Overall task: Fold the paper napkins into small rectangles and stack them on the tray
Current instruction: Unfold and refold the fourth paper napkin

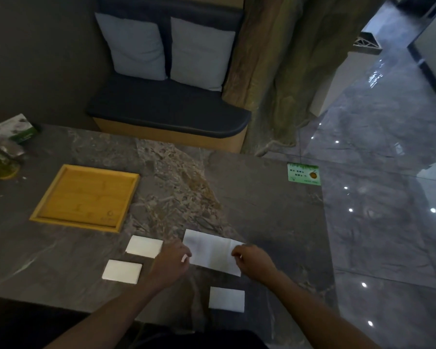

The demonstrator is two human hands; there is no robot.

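The person is folding one napkin (pixel 210 251) on the table (pixel 262 197), the left hand (pixel 173 260) pinching its left edge, the right hand (pixel 252 258) pinching its right flap. The tray (pixel 39 212) is holding nothing (three folded napkins (pixel 144 246) are waiting beside). Next, I think, is pressing the crease.

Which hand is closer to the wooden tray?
Left. The left hand is just below and right of the tray; the right hand is farther right, across the napkin.

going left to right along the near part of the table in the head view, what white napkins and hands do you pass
lower-left folded napkin → upper-left folded napkin → left hand → napkin being folded → right hand
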